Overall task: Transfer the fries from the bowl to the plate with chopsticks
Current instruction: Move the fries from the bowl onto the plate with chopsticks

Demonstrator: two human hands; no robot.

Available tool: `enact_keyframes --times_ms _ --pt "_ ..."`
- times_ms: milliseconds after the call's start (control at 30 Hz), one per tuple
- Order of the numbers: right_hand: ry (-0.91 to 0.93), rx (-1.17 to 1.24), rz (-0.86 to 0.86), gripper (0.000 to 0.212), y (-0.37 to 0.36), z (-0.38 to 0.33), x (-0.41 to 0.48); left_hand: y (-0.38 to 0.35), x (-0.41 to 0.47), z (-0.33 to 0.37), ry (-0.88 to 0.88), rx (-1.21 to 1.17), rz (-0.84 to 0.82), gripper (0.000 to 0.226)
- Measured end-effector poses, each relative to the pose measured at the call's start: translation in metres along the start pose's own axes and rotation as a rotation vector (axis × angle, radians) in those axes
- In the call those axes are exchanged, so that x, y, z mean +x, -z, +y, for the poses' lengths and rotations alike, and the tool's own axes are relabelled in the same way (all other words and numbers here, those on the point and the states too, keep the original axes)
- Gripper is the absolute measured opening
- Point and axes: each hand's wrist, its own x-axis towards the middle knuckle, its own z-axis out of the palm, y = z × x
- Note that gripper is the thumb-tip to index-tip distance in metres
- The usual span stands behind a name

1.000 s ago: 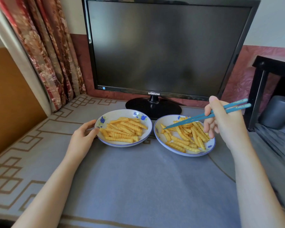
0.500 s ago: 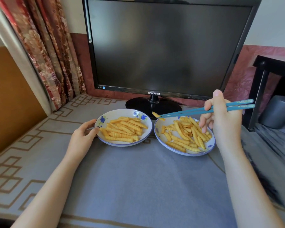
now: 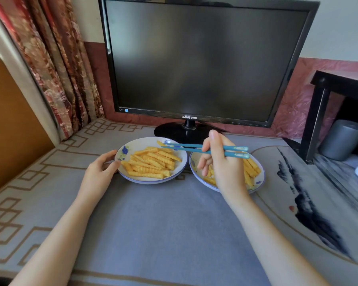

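Two white dishes with blue flowers sit side by side before the monitor. The left plate (image 3: 136, 143) holds a pile of crinkle-cut fries (image 3: 151, 165). The right bowl (image 3: 260, 179) also holds fries (image 3: 250, 169), partly hidden behind my right hand (image 3: 223, 168). That hand grips teal chopsticks (image 3: 186, 147), whose tips pinch one fry (image 3: 160, 143) over the far side of the left plate. My left hand (image 3: 100, 170) rests on the table, fingers touching the left plate's near-left rim.
A black monitor (image 3: 205, 58) on a round stand (image 3: 174, 132) rises just behind the dishes. Floral curtains (image 3: 56, 65) hang at the left. At the right stand a black side table (image 3: 320, 108) and a grey bin (image 3: 341, 139). The tablecloth (image 3: 163, 223) stretches toward me.
My right hand lifted one fry out of the right bowl with the chopsticks and carried it left, over the left plate. The left hand stayed at the plate's rim.
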Motion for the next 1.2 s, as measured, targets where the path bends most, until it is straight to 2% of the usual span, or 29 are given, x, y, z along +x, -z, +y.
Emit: enact_keyframes --times_ms 233,533,800,967,1200 --pt "-0.005 -0.032 -0.065 0.039 -0.003 0.004 0.000 -0.001 0.000 0.001 0.001 -0.012 0.004 0.029" --pt "-0.027 0.021 0.106 0.040 0.032 -0.009 0.018 -0.001 -0.001 0.002 0.002 0.003 0.011 0.029" --pt "-0.023 -0.111 0.144 0.044 0.058 -0.015 0.027 -0.001 -0.002 0.003 0.014 -0.005 0.015 0.031" --pt "-0.009 -0.094 0.196 0.043 0.068 -0.015 0.031 0.000 0.000 0.002 0.014 0.010 0.013 0.032" --pt "-0.075 -0.144 0.158 0.044 0.074 -0.011 0.034 -0.002 -0.002 0.004 0.006 0.006 0.019 0.032"
